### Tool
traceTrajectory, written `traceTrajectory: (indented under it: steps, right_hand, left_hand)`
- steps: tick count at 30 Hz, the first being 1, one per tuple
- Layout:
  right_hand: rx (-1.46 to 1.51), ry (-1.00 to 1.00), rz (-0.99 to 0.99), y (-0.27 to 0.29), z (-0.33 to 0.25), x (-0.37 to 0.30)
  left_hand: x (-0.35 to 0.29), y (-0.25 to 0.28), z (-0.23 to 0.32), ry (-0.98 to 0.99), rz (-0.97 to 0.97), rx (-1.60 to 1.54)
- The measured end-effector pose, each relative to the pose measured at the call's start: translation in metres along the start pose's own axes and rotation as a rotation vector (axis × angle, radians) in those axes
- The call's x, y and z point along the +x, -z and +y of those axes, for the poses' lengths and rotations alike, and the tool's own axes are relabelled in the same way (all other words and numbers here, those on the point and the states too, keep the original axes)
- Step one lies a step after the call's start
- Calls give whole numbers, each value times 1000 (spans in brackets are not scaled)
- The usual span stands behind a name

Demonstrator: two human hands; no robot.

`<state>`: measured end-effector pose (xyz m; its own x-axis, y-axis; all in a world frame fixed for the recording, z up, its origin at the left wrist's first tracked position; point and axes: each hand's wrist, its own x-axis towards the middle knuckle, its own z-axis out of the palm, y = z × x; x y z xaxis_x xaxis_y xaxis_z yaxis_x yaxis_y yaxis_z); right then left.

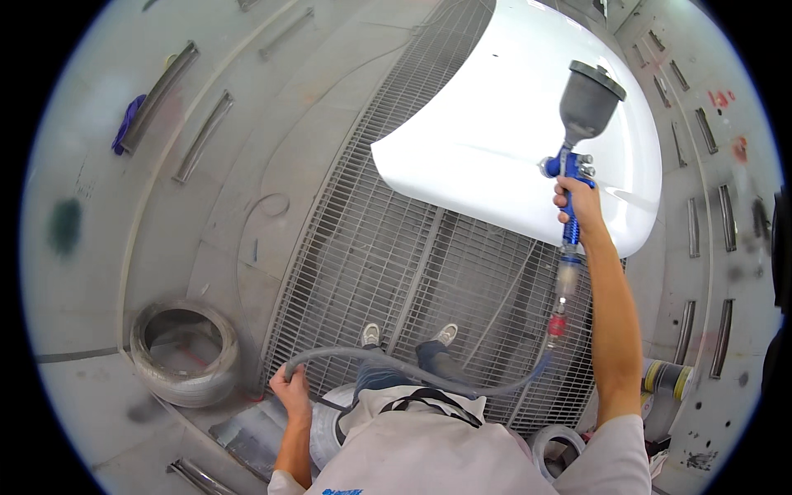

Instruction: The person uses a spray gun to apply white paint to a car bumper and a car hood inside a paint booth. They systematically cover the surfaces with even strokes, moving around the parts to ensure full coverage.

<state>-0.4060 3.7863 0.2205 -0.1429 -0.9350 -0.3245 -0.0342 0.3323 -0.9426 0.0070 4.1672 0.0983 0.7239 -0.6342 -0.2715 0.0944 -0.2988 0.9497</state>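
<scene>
My right hand is wrapped round the handle of a blue paint spray gun, held out over the near right part of a white car hood. On top of the gun sits a grey paint cup with a dark lid. Below the handle hang a clear fitting and a red coupler, joined to a grey air hose. That hose sags across in front of my body to the left. My left hand is closed round it at the lower left, well away from the hood.
Under the hood and my feet lies a metal floor grating. A tire lies at the left, and another round ring is by my right side. A thin hose runs along the left floor. Rolls stand by the right wall.
</scene>
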Motion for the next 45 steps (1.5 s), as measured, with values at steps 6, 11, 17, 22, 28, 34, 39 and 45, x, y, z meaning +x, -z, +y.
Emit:
traceTrajectory:
  steps: [6,11,17,22,28,34,39,45]
  right_hand:
    - [22,6,-132,-116,-1,-8]
    - [47,12,-212,-187,1,-23]
    - [116,-36,-321,-227,12,-46]
    - [122,-73,-297,-210,24,-58]
    - [112,-73,-178,-134,28,-66]
    - [60,-82,-91,-28,31,-71]
    - [68,-69,22,61,32,-75]
    - [55,-75,133,169,30,-74]
  left_hand:
    - [20,59,-13,26,128,-125]
    - [22,87,-8,103,219,-211]
    - [26,104,-9,114,244,-233]
    - [37,100,-10,105,148,-239]
    - [39,75,-11,23,-34,-119]
    - [24,34,-13,-105,-202,82]
    - [0,-12,-7,-168,-310,212]
    - [-35,-64,-3,-274,-488,309]
